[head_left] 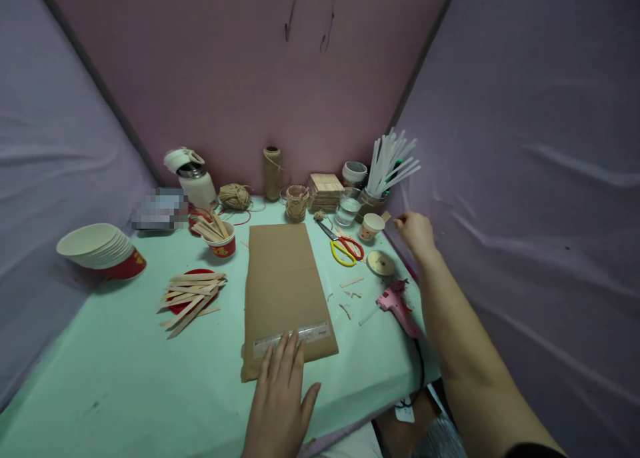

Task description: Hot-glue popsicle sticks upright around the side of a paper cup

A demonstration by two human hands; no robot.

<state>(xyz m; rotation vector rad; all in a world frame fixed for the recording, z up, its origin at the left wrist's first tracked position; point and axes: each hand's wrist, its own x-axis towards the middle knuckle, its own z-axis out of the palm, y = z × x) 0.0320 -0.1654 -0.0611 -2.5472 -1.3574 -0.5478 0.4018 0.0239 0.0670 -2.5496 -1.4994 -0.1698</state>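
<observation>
A long piece of brown cardboard lies on the pale green table. Near its front end rests a clear ruler, and my left hand lies flat with its fingers spread, the fingertips at the ruler's edge. My right hand is held at the table's right edge, its fingers curled together. What it holds, if anything, is too small to name. Just left of it stands a small paper cup with a wooden piece at its rim.
Scissors, a tape roll and a pink glue gun lie right of the cardboard. Wooden sticks and stacked paper bowls are left. Twine, a glass and white glue sticks stand behind.
</observation>
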